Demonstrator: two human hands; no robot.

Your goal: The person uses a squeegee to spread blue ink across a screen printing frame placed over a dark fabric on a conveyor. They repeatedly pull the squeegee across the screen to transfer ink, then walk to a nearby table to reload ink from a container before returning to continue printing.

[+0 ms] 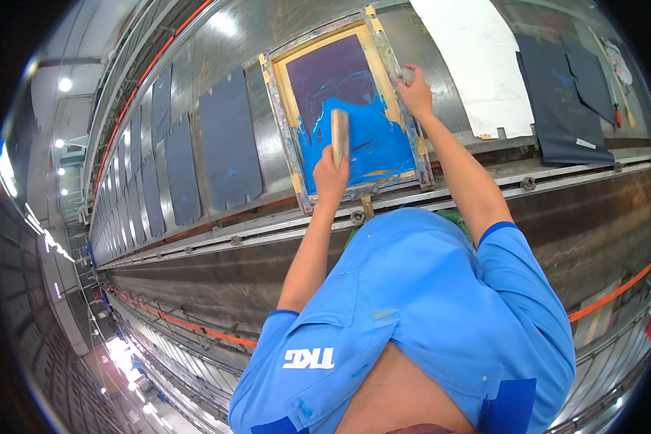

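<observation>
One hand [332, 172] grips a squeegee [340, 134] over blue ink [380, 141].

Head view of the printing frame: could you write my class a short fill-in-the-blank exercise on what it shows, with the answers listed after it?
1. The squeegee is in the person's ____ hand.
2. The ink spread over the near part of the screen is bright ____.
3. The right hand is at the ____ side of the frame.
4. The large sheet lying beyond that hand is ____ in colour.

Missing words: left; blue; right; white.
</observation>
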